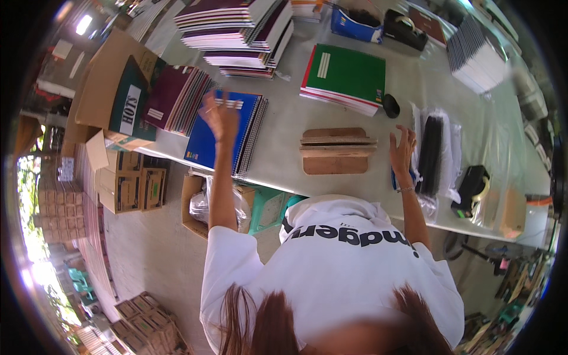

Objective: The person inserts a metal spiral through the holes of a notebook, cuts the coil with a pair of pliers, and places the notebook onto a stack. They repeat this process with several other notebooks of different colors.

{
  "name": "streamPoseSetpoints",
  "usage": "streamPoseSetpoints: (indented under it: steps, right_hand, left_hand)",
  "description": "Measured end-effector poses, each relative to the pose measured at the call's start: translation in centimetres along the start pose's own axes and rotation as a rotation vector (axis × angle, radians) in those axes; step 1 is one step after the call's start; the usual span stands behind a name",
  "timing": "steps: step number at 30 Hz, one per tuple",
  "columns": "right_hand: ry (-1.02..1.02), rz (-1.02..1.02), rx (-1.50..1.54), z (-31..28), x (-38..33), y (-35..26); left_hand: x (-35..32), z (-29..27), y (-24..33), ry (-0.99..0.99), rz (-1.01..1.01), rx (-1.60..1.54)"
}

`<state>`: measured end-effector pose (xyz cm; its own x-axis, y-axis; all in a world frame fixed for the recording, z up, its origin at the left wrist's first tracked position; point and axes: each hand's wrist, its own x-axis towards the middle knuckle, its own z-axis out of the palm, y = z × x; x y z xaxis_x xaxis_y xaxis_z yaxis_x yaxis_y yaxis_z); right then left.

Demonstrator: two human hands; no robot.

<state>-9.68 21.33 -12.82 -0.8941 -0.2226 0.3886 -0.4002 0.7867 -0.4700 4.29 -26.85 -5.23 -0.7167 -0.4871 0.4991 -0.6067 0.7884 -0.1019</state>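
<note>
My left hand (pixel 220 118) is over the upper part of a stack of spiral notebooks with a blue cover (pixel 204 139). Its fingers are apart and a little blurred, and nothing shows in them; whether it touches the cover I cannot tell. To the left of it leans a row of maroon notebooks (pixel 171 97). My right hand (pixel 403 148) has its fingers spread at the table's right side, holding nothing. Just right of it lies a bundle of clear plastic with a dark strip (pixel 435 151). Between my hands sits a wooden block with upright slats (pixel 337 151).
Tall stacks of notebooks (pixel 236 32) stand at the back. A green notebook (pixel 349 71) tops a smaller pile beside a black round object (pixel 391 106). Tape dispensers (pixel 405 29) are at the back and right. A cardboard box (pixel 109 89) stands at the left edge.
</note>
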Motion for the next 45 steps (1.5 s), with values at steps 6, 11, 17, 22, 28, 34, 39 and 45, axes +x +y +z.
streamPoseSetpoints:
  steps: [6,11,17,22,28,34,39,45]
  right_hand:
    - [-0.211,-0.262,0.379,1.2,9.9,1.1]
    - [-0.218,-0.276,-0.216,3.1,14.0,8.7]
    - [-0.376,-0.015,-0.177,4.4,17.9,7.3]
    - [-0.554,0.453,0.871,8.3,16.8,2.7]
    - [-0.469,0.380,1.094,6.6,13.2,3.7]
    - [-0.092,0.274,0.688,0.2,12.0,-1.1]
    - [0.099,0.395,1.357,-4.9,5.6,1.1]
    - [0.149,0.368,1.746,-6.2,-0.3,1.6]
  left_hand:
    - [1.4,1.5,19.4,-0.182,0.374,-0.992]
    - [3.8,3.4,27.6,-0.371,0.072,-0.780]
    - [2.5,1.9,27.4,-0.395,0.103,-0.912]
    - [0.2,0.3,25.0,-0.402,0.058,-0.966]
    - [-3.0,-3.9,17.3,-0.071,0.174,-1.164]
    - [-7.6,-7.5,10.9,-0.112,0.122,-0.936]
    - [-10.2,-10.0,12.1,-0.287,-0.130,-1.202]
    - [-13.3,-11.2,13.1,-0.191,-0.382,-1.377]
